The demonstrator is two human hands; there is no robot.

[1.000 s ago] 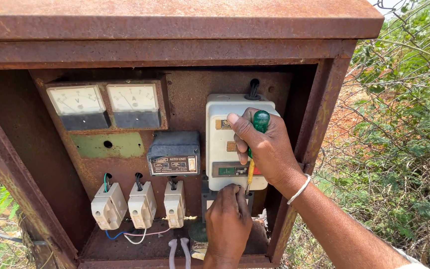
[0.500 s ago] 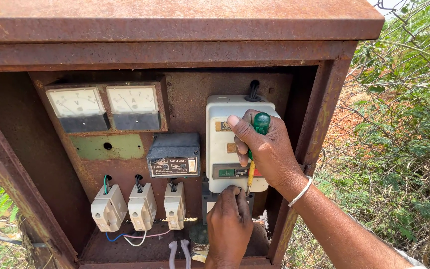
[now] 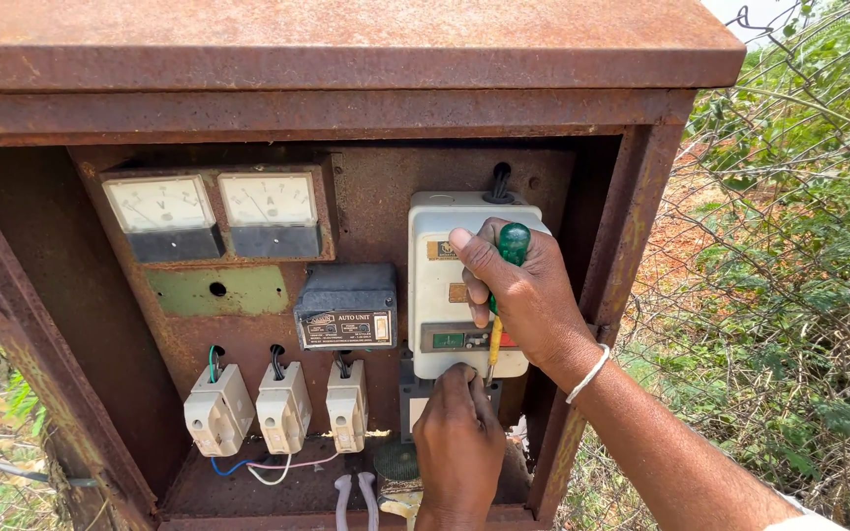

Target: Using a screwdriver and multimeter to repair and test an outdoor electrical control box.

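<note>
My right hand (image 3: 528, 295) grips a green-handled screwdriver (image 3: 510, 246), held upright with its yellow shaft pointing down at the bottom edge of a white starter box (image 3: 437, 295) mounted in a rusty metal cabinet (image 3: 346, 59). A metal bangle circles that wrist. My left hand (image 3: 459, 442) reaches up from below, fingertips touching the underside of the white box beside the screwdriver tip. The tip itself is partly hidden by my fingers.
Two white dial meters (image 3: 213, 211) sit upper left in the cabinet, a dark grey unit (image 3: 346, 305) at centre, three white fuse holders (image 3: 282, 405) with wires below. Wire fence and green brush (image 3: 789, 295) stand to the right.
The view has shifted slightly; my two hands hold almost the same positions at the bottom of the white box.
</note>
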